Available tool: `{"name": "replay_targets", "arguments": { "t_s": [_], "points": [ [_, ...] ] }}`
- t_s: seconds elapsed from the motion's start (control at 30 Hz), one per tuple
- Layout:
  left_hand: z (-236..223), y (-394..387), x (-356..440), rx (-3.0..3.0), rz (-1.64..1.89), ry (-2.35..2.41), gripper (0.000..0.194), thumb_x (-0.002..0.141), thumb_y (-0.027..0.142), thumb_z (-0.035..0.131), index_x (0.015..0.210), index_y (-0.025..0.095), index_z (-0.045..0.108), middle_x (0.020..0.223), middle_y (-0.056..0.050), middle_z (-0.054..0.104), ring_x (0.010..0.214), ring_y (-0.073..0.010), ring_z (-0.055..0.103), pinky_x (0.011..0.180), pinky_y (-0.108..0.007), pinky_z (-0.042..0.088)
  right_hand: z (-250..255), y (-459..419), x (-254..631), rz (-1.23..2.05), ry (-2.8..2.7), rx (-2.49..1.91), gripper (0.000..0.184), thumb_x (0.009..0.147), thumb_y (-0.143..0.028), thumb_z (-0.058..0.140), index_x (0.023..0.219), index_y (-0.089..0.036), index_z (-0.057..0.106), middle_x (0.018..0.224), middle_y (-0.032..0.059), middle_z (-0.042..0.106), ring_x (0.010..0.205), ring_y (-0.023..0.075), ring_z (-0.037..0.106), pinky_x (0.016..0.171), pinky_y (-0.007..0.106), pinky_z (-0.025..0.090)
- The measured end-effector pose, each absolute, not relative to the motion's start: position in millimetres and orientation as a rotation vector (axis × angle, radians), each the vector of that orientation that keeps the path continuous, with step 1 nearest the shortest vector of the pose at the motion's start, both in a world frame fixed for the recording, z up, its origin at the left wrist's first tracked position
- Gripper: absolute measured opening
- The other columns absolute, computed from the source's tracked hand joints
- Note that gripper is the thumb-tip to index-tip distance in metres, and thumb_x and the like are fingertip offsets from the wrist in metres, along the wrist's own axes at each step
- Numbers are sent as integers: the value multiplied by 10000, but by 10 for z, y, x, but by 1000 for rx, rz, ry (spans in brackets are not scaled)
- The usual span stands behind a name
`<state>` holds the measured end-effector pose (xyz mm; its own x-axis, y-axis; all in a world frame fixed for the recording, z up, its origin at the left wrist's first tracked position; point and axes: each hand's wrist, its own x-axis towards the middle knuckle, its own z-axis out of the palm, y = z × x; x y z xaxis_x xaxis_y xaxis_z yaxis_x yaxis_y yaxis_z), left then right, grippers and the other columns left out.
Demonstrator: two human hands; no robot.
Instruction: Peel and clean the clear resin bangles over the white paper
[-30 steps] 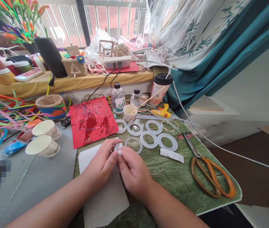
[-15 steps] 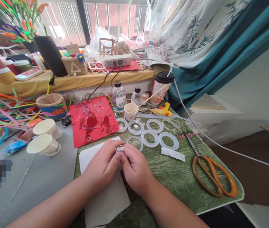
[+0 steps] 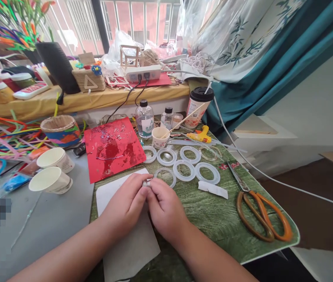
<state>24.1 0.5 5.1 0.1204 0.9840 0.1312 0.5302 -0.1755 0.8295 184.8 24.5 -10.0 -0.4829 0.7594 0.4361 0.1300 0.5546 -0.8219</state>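
Observation:
My left hand (image 3: 124, 201) and my right hand (image 3: 166, 205) meet over a white paper sheet (image 3: 135, 256). A small whitish-grey piece (image 3: 146, 183) is pinched between the fingertips of both hands. Its kind is unclear, as the fingers cover most of it. Just beyond the hands lie several translucent ring-shaped moulds (image 3: 217, 174), and a torn white paper strip (image 3: 212, 190) sits to their right.
Orange-handled scissors (image 3: 254, 199) lie at right. Behind the rings stand a paper cup (image 3: 160, 141) with a stick, a clear bottle (image 3: 144, 123) and a yellow glue gun (image 3: 201, 135). A wet-stained red sheet (image 3: 98, 137) and two paper cups (image 3: 48, 179) are at left.
The view has shifted slightly, so the scene sits a little further left. Both hands stay together, with the small piece still pinched between their fingertips.

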Motion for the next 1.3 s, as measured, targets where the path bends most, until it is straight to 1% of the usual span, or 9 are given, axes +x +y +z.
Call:
{"name": "replay_targets", "arguments": {
  "t_s": [0.27, 0.43, 0.63, 0.77, 0.87, 0.97, 1.07, 1.2, 1.3],
  "points": [
    [83, 27, 217, 1632, 1026, 1457, 400, 1099, 477, 422, 1290, 252, 691, 1197, -82, 707, 1146, -274, 637, 1037, -426, 494, -80, 245, 1864, 916, -1974, -660, 211, 1032, -127, 441, 915, -215, 594, 901, 80, 636, 843, 237, 609, 766, 364, 529],
    [189, 178, 185, 899, 1254, 1353, 527, 1084, 595, 356, 1278, 210, 657, 1029, -77, 710, 791, -208, 653, 689, -337, 542, -97, 265, 1853, 1119, -1867, -702, 253, 1067, -189, 450, 895, -210, 634, 876, 59, 627, 791, 204, 605, 722, 335, 524],
    [225, 222, 208, 429, 1346, 998, 426, 1086, 551, 391, 1173, 211, 633, 973, -98, 791, 773, -223, 752, 760, -378, 600, -129, 271, 1846, 1393, -1561, -809, 313, 1079, -314, 479, 821, -201, 615, 834, 34, 603, 735, 174, 598, 656, 305, 519],
    [181, 176, 252, 370, 1260, 941, 491, 1084, 566, 378, 1084, 182, 683, 1096, -150, 797, 869, -258, 770, 715, -389, 624, -96, 226, 1818, 1560, -1475, -712, 316, 1075, -372, 501, 886, -190, 677, 848, 32, 608, 740, 162, 596, 652, 292, 543],
    [162, 159, 301, 368, 1337, 969, 417, 1082, 537, 457, 1176, 199, 682, 1351, -144, 723, 1094, -275, 754, 734, -360, 641, -77, 229, 1780, 1665, -1358, -759, 338, 1039, -464, 575, 877, -188, 681, 826, 20, 594, 710, 151, 583, 630, 283, 541],
    [162, 156, 339, 423, 1402, 1000, 306, 1059, 514, 546, 1244, 289, 638, 1561, -76, 576, 1143, -293, 732, 542, -320, 609, -75, 251, 1754, 1785, -1207, -807, 385, 985, -548, 644, 859, -186, 670, 802, 9, 592, 682, 143, 574, 612, 279, 534],
    [144, 140, 344, 478, 1360, 1011, 360, 1060, 575, 485, 1221, 290, 637, 1580, -84, 551, 1088, -310, 730, 431, -303, 544, -99, 265, 1741, 1838, -1126, -815, 397, 936, -578, 703, 895, -183, 682, 819, 12, 612, 694, 145, 583, 633, 288, 539],
    [34, 38, 305, 815, 1217, 1051, 551, 1025, 606, 494, 1478, 296, 546, 1546, -138, 596, 1064, -311, 727, 572, -340, 583, -131, 271, 1735, 1899, -1095, -814, 385, 916, -573, 726, 939, -190, 696, 822, 14, 643, 726, 159, 598, 701, 310, 541],
    [-54, -53, 265, 1411, 1147, 1231, 537, 1054, 452, 550, 1569, 312, 489, 1673, -104, 466, 1459, -340, 510, 1082, -470, 534, -110, 273, 1748, 1903, -1128, -813, 317, 928, -516, 727, 917, -202, 685, 815, 9, 661, 819, 186, 626, 773, 314, 525]
  ]
}}
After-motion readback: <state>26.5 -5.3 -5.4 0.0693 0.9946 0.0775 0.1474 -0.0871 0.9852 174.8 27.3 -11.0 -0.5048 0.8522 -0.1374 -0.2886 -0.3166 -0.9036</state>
